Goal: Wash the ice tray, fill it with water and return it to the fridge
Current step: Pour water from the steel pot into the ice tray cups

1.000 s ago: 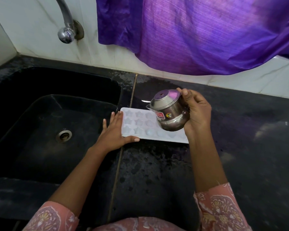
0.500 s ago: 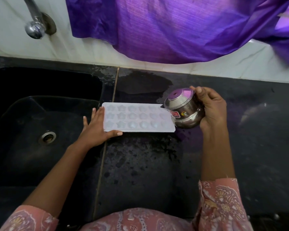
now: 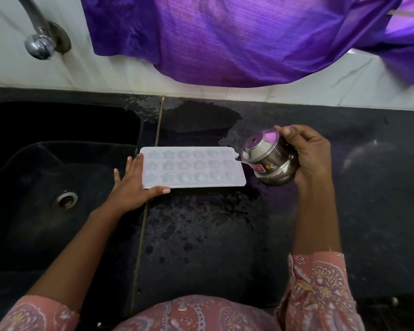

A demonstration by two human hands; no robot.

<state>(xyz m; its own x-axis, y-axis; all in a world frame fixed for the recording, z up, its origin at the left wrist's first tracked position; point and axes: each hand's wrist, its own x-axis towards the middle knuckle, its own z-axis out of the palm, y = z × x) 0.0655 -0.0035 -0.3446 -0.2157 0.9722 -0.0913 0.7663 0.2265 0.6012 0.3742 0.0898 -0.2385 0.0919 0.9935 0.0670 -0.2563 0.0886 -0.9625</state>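
The ice tray [image 3: 193, 167] lies flat on the dark wet counter [image 3: 201, 235], just right of the sink [image 3: 46, 187]. The left hand [image 3: 134, 185] rests spread against its left end, thumb along the near edge. The right hand [image 3: 308, 154] grips a small steel pot [image 3: 269, 161] tilted at the tray's right end; whether water is pouring is unclear.

Dim, purple-tinted light, wide-angle edge distortion
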